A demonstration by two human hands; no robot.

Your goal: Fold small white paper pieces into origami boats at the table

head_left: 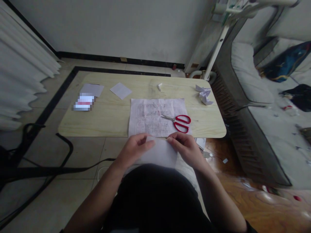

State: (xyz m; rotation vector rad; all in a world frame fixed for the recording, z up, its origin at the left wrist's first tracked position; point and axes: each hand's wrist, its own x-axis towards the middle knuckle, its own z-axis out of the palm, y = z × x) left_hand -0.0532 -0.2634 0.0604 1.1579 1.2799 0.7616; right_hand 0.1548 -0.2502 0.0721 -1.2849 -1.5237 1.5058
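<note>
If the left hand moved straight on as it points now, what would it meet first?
Probably the printed sheet on the table, though the height of the left hand is unclear.

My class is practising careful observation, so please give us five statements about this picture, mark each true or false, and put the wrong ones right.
1. The left hand and right hand both hold white paper. True.
2. The blades of the scissors lie over the printed sheet. True.
3. The scissors' handles are blue. False: they are red.
4. The folded paper pieces lie at the left end of the table. False: they lie near its right end.
5. A grey sofa stands on the right of the picture. True.
</note>
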